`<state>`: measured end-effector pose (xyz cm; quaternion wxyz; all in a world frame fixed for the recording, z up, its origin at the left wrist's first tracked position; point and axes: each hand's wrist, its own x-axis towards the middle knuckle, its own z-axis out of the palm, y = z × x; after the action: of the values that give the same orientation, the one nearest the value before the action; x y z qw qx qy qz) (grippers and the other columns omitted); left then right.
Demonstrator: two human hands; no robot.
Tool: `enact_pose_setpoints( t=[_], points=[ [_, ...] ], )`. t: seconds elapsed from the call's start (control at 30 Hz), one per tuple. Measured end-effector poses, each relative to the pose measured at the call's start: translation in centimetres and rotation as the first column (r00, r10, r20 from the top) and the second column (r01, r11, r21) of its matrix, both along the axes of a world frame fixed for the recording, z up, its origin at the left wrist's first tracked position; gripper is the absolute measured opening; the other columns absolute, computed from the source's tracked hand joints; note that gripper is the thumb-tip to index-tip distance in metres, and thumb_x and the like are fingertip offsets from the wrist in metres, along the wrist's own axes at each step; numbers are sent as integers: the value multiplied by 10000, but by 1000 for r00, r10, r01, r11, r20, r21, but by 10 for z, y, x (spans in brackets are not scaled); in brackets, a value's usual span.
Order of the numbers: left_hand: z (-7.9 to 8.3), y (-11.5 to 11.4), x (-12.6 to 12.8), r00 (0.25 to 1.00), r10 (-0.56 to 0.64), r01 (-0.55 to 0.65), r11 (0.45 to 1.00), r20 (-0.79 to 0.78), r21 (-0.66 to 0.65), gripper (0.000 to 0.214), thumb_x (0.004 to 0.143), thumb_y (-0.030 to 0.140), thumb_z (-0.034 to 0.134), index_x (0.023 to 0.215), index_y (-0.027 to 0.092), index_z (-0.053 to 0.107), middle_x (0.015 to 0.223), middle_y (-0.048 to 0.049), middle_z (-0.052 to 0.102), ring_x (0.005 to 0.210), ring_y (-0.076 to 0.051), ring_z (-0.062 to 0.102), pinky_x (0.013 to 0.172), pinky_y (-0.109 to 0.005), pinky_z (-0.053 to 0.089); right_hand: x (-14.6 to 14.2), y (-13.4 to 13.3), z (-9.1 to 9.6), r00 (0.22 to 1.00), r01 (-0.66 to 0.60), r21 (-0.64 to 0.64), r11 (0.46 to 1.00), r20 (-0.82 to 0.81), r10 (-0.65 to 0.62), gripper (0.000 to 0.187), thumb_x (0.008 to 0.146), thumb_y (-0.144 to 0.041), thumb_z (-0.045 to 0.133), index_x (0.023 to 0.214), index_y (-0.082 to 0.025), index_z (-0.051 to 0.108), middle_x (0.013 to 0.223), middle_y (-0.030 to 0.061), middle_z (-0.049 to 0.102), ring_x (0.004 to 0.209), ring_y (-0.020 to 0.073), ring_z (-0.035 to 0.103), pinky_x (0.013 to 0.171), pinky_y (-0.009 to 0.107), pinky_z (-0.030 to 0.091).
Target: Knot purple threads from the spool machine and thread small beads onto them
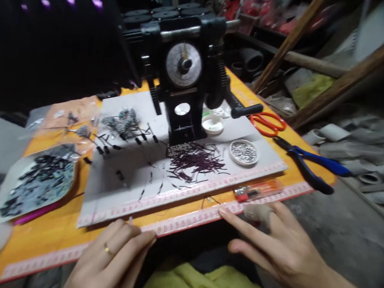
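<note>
My left hand (107, 258), with a gold ring on one finger, rests at the table's front edge. Its fingers are closed together, and a small pale tip shows beside them; what they hold, if anything, I cannot make out. My right hand (282, 238) has its fingers apart and wears a grey cover on one finger. Its index fingertip touches the pink measuring tape (183, 222) along the front edge. Just beyond that fingertip lie a few thin dark strands (211, 201). Near the right hand is an orange lighter (259, 190).
A black machine with a dial (184, 64) stands over a white board (109, 204). Dark short tubes (194, 161) lie there beside a dish of silver beads (244, 153). Left is a tray (72, 181) of black pieces; right are orange-handled scissors (269, 123) and blue-black pliers (309, 161).
</note>
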<state>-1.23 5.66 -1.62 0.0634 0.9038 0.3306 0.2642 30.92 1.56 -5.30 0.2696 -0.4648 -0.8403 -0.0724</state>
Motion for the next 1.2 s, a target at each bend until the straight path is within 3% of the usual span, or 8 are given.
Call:
enact_pose_setpoints(
  t=[0.2,0.43,0.6,0.8,1.0,1.2],
  points=[
    [9,2,7,999,10,-7,995,38,-103,236,862,-47,613,1044,102,632,809,-57,607,731,-152,536,648,-283,482,7,-2,-8,997,-33,21,999,70,31,559,954,-293,601,1485,-196,455,933,111,601,874,274,560,783,410,472],
    [10,0,-3,998,38,-32,990,44,-135,221,879,-43,588,1035,107,631,838,-64,609,760,-157,551,668,-282,496,6,-3,-9,994,20,25,999,106,-23,652,933,-253,625,1534,-258,373,891,98,587,796,268,556,748,414,475],
    [10,1,-5,998,36,-29,988,41,-154,219,875,-46,592,1027,106,631,838,-63,608,768,-158,543,668,-281,486,4,-2,-8,997,12,51,999,78,-16,694,912,-204,651,1538,-274,359,846,73,547,783,263,552,739,419,470],
    [11,4,-3,999,36,-30,989,39,-145,202,876,-26,600,1022,108,637,767,-44,578,708,-158,505,625,-292,468,6,-3,-12,997,33,44,998,71,-36,663,931,-269,628,1536,-307,359,855,79,570,786,277,566,738,446,478],
    [12,4,-4,999,30,-26,986,27,-163,209,880,-27,593,1031,106,649,759,-48,583,691,-156,501,613,-286,463,10,-1,-12,996,-24,82,996,91,16,733,835,-189,752,1499,-250,447,816,80,611,731,252,585,729,424,489],
    [14,6,-3,999,27,-24,986,17,-164,170,896,-8,583,1010,95,654,741,-49,580,681,-155,489,600,-286,443,9,-2,-13,997,11,51,999,77,-15,687,876,-219,711,1503,-281,436,840,86,628,762,258,607,736,423,501]
  ],
)
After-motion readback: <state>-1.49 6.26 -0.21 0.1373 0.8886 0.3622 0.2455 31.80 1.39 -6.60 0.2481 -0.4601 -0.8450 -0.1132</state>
